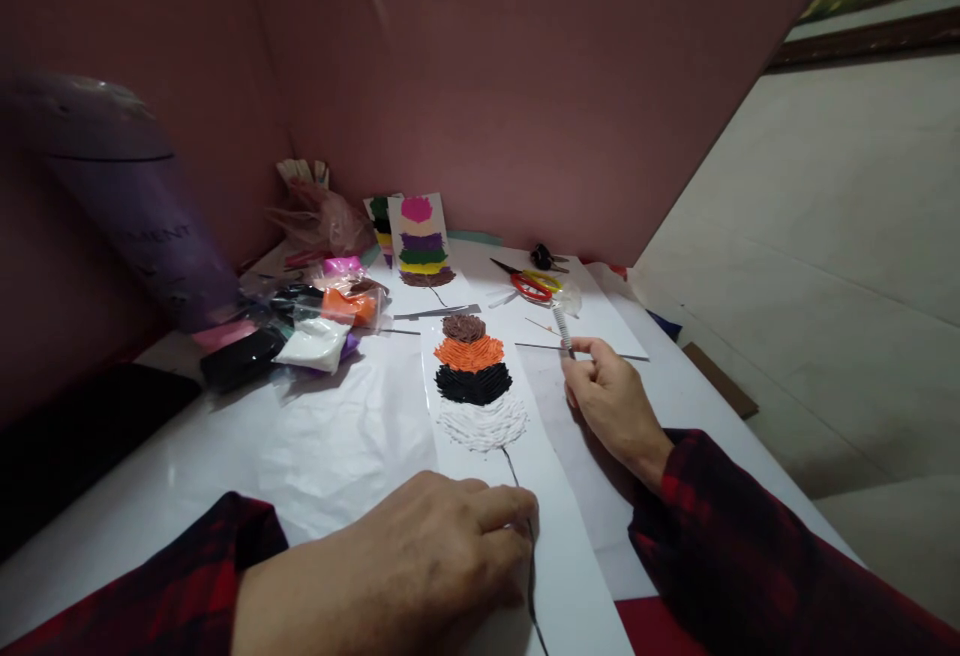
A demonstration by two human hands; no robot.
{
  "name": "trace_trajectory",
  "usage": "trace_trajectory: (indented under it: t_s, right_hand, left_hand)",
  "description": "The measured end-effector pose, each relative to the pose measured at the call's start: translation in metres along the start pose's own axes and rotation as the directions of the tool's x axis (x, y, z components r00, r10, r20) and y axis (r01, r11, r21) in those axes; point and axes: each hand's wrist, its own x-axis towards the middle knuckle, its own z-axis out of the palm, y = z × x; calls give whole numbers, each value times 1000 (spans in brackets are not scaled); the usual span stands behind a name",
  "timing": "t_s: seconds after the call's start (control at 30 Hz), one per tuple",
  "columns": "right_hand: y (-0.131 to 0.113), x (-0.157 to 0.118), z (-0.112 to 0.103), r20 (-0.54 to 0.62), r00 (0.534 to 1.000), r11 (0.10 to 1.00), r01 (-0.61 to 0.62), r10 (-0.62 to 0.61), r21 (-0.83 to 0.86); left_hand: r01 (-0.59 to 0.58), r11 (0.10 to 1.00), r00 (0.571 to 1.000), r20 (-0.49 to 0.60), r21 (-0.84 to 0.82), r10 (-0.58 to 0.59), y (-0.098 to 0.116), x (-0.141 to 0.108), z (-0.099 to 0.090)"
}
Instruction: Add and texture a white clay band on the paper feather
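Note:
A long white card (559, 546) lies on the table, with textured bands of brown, orange (469, 354), black (474, 384) and white (484, 423) clay at its far part. A dark curved line runs from the white band down the card. My left hand (457, 551) rests on the near part of the card, over this line, with its fingers curled together; whatever is under the fingertips is hidden. To the right of the card, my right hand (611, 401) pinches a slim tool with a ribbed, pale grip (561, 324), held upright. Its tip is too small to make out.
Bags of coloured clay (311, 341) are piled at the left, near a tall purple container (142, 196). A smaller card with coloured bands (421, 246) leans at the back. Red-and-yellow-handled scissors (532, 283) lie at the back right. A pink wall (465, 66) bounds the table behind.

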Motion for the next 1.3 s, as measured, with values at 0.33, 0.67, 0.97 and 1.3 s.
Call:
trace_trajectory:
  t_s: [0.33,0.67,0.97,1.3]
  right_hand:
    - [-2,3,-3,61,992,953,124,-111,-275]
    - [20,41,-34,-55,979,895,154,-194,-419]
    - [24,34,-31,209,958,812,276,-194,-513]
    - [-4,12,-11,43,966,966,254,-256,48]
  left_hand:
    - [-24,999,1000,-9,38,24,-2,0,1]
    - [-58,998,998,-23,-9,58,-2,0,-1]
    - [-54,999,998,-35,10,54,-2,0,-1]
    - [-32,998,999,-34,56,34,-3,0,2]
